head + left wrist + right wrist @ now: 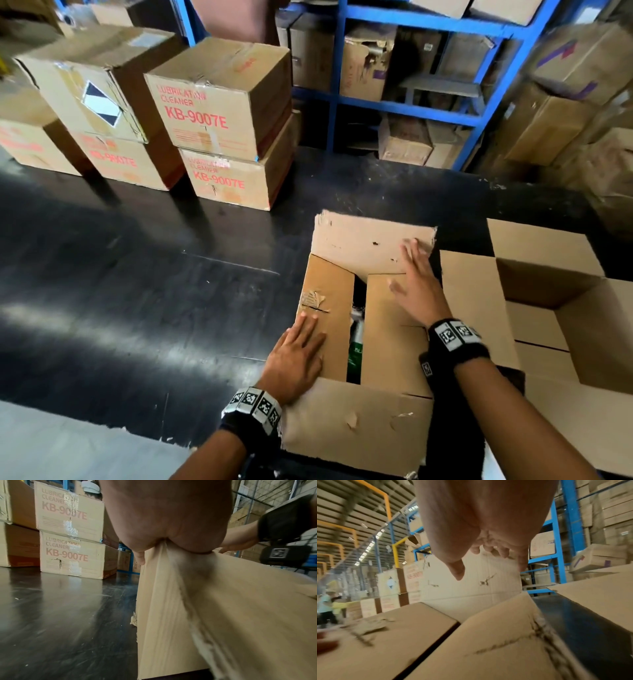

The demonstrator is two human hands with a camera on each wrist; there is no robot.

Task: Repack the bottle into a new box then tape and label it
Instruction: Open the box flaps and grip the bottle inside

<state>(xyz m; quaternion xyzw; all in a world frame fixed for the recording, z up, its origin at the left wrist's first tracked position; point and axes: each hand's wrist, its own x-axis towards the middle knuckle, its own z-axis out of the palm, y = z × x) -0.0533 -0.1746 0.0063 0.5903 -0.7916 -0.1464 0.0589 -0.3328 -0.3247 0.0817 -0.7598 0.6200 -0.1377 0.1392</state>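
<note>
Far left, stacked cartons (219,99) printed "LUBRICATION CLEANER KB-9007E" are sitting on the dark floor (137,274), well apart from your work.

Your left hand (296,356) is lying flat, fingers straight and together, on the left inner flap (330,301) of the worn box (356,425). Nothing gripped; the palm is just pressing the cardboard down. The left wrist view is showing the heel of that hand sitting on the flap edge, same story.

Between the two inner flaps a narrow gap is staying open, and the bottle (355,346) is showing through it: green body, pale top, still inside the worn box. It's probably lying on its side, but the slot is too tight to be sure.

Your right hand (416,284) is spread wide, fingers straight and splayed, over the right inner flap (390,346), with the fingertips (409,245) reaching onto the far outer flap (370,240), which is standing up and leaning away from you. It's holding nothing. In the right wrist view the fingers are hanging just in front of that raised flap.

Just right of the worn box, the new box (561,329) is sitting with all flaps folded out and its cavity showing bare cardboard. Its left flap is lying just beside your right wrist.

Behind it all, blue racking (407,109) is holding more cartons.
</note>
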